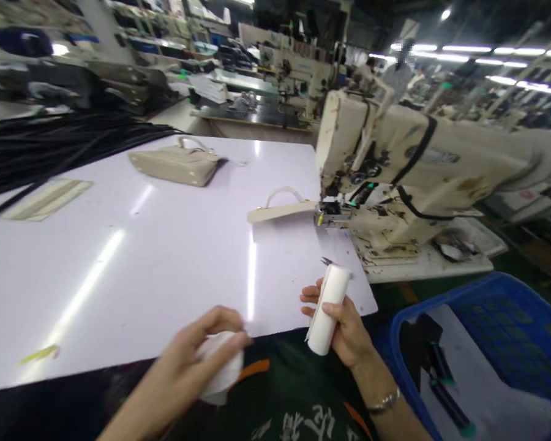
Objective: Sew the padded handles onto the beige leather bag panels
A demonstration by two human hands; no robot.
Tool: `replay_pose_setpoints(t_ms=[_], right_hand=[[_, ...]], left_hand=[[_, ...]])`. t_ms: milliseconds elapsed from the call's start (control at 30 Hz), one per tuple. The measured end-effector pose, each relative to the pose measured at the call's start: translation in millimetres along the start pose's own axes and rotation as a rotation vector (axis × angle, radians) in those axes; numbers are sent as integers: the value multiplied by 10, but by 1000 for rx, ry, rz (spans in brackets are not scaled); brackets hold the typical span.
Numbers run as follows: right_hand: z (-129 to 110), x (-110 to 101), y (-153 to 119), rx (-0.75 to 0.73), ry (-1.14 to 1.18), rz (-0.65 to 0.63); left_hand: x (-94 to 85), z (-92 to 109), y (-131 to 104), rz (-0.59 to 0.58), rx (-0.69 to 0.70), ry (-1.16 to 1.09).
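A white paper roll (329, 309) held tilted; crumpled white piece (220, 370) gripped.

A white table (165, 257) carries a beige handbag (177, 164) toward its far side, a flat beige panel (46, 199) at the left, a handled beige piece (280, 208) under the sewing machine (395, 177), and black cords (50, 144) far left.

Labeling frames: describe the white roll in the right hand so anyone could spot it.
Start at the big cream sewing machine on the right of the white table. Come down to the table's near right corner, where the right hand grips a rolled white tube. Unlike the crumpled white piece in the left hand, it is a tight, upright cylinder.
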State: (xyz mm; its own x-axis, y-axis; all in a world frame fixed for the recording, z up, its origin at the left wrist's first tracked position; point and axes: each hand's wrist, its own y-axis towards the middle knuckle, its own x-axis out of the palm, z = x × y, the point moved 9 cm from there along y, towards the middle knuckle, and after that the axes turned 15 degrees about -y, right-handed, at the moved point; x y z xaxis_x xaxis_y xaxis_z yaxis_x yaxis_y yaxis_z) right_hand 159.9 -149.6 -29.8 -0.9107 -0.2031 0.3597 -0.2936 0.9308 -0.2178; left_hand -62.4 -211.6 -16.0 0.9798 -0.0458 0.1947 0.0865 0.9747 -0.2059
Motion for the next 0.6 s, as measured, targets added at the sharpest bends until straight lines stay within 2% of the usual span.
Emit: replay_pose_setpoints(t_ms=[33, 100, 167, 267, 333, 433, 500, 533, 600], right_hand=[[114, 211, -2, 20, 2, -40], [399, 560, -27, 70, -61, -89], [677, 828, -65, 107, -198, -128], [993, 1226, -147, 140, -452, -250], [1141, 1542, -244, 145, -625, -403], [1251, 1929, -382, 57, -876, -593], [1274, 2024, -397, -42, -1012, -624], [1285, 2007, -374, -78, -1061, -609], [1330, 1859, -286, -92, -1126, -557]], left_hand=[[128, -108, -95, -49, -50, 92], [339, -286, -240, -126, -55, 89], [288, -400, -324, -15, 31, 23], [33, -565, -522, 151, 140, -73], [-146, -724, -716, 213, 158, -142], [-459, -1033, -1079, 341, 212, -189], [-715, -1320, -1343, 477, 239, -142], [-859, -1495, -1469, 561, 225, -99], [-1183, -1913, -1688, 760, 89, -7]])
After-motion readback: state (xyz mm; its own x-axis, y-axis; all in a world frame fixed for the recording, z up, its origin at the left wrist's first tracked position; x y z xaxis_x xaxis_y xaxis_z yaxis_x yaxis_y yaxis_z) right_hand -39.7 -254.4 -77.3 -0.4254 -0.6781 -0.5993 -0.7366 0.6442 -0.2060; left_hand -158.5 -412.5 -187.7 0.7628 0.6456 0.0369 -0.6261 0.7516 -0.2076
